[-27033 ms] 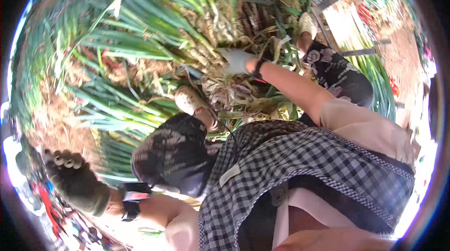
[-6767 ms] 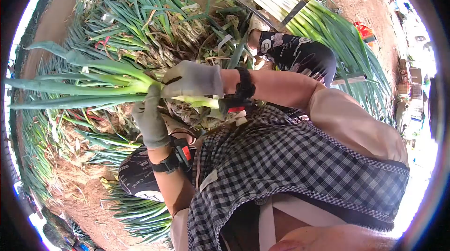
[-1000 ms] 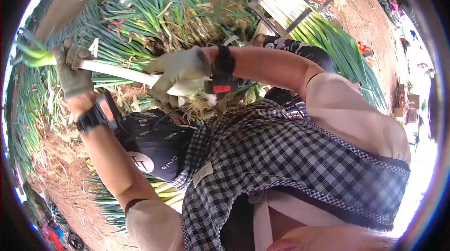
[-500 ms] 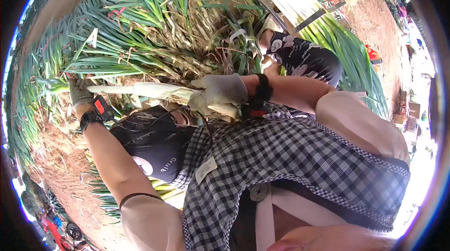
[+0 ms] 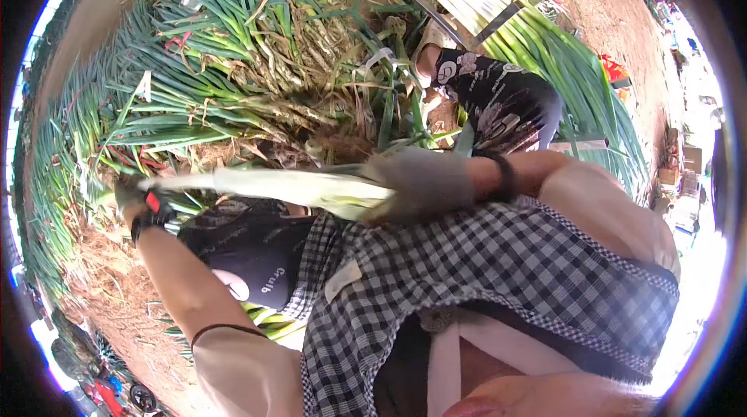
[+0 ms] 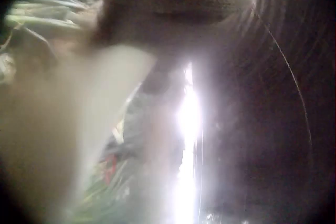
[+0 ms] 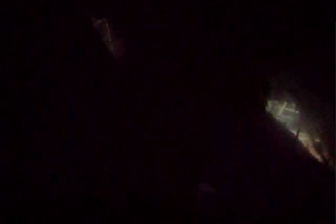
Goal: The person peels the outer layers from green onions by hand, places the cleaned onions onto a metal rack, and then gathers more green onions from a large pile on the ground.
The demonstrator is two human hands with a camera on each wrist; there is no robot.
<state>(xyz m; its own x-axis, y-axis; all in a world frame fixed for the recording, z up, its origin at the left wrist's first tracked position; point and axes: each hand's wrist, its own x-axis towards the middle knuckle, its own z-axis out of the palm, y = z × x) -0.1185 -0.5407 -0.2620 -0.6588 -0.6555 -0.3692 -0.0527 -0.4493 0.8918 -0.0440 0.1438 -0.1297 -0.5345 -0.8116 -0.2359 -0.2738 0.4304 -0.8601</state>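
Note:
In the head view, a long green onion (image 5: 280,187) with a pale, partly peeled stalk stretches across the front of the body. My gloved left hand (image 5: 131,193) grips it near the leafy end. Toward the root end, my gloved right hand (image 5: 424,183), blurred by motion, holds the loose outer layers; its fingertips are hidden. The left wrist view has a blurred pale stalk (image 6: 113,90) close to the lens. Nearly all of the right wrist view is dark.
Heaped green onions (image 5: 257,43) with dry roots and leaves lie ahead. A metal-framed rack (image 5: 498,22) holds peeled, aligned green onions (image 5: 537,47) at the upper right. The person's knees (image 5: 233,242) and checked apron (image 5: 482,261) are close below the hands.
Over the last second my right hand has pulled back along the stalk toward the body, away from my left hand. The left hand has lowered slightly, still gripping the green onion.

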